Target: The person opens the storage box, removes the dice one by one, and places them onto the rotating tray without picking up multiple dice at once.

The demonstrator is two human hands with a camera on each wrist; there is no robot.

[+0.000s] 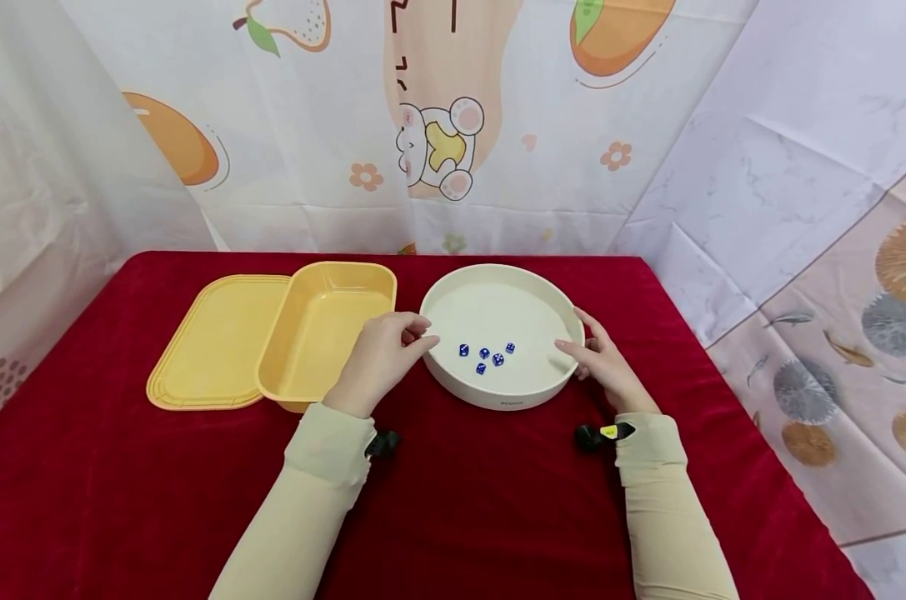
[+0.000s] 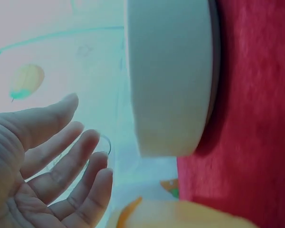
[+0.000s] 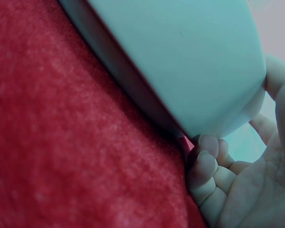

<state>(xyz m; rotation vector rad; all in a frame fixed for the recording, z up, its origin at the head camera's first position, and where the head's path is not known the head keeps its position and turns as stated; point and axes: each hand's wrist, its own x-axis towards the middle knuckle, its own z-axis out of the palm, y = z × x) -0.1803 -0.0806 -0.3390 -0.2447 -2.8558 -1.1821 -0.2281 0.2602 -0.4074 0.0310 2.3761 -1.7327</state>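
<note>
A round cream tray (image 1: 453, 385) with a low wall stands on the red cloth. Several small blue dice (image 1: 498, 360) with white pips lie on its floor, toward the front. By the tray's left rim is my left hand (image 1: 381, 358); in the left wrist view its loosely bent fingers (image 2: 61, 173) hold nothing and stay apart from the tray wall. At the right side, my right hand (image 1: 608, 367) grips the tray, its thumb over the rim. Curled fingers (image 3: 206, 164) sit against the lower outside of the wall in the right wrist view.
Left of the tray stands a yellow rectangular container (image 1: 313, 350), with a matching flat lid (image 1: 220, 342) beside it, partly under its edge. The red cloth (image 1: 483, 500) covers the table. A printed curtain (image 1: 295, 150) hangs behind the table's far edge.
</note>
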